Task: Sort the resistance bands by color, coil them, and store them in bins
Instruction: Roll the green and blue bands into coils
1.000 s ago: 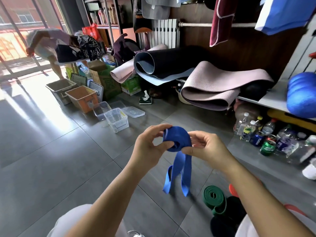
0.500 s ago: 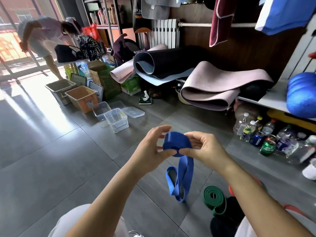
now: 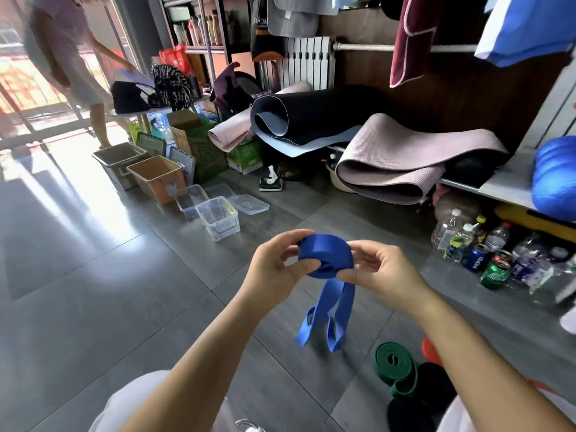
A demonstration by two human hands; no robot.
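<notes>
I held the coiled blue resistance band (image 3: pixel 325 255) on my side of the clear bin (image 3: pixel 218 218); my left hand (image 3: pixel 274 269) pinched one edge, my right hand (image 3: pixel 386 272) the opposite; the loose tail (image 3: pixel 343 307) hung straight down beneath my fingers, about equally near either hand.

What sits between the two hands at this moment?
In the head view, the partly coiled blue band: the left hand and right hand pinch its roll from either side, loose end hanging below.
</notes>
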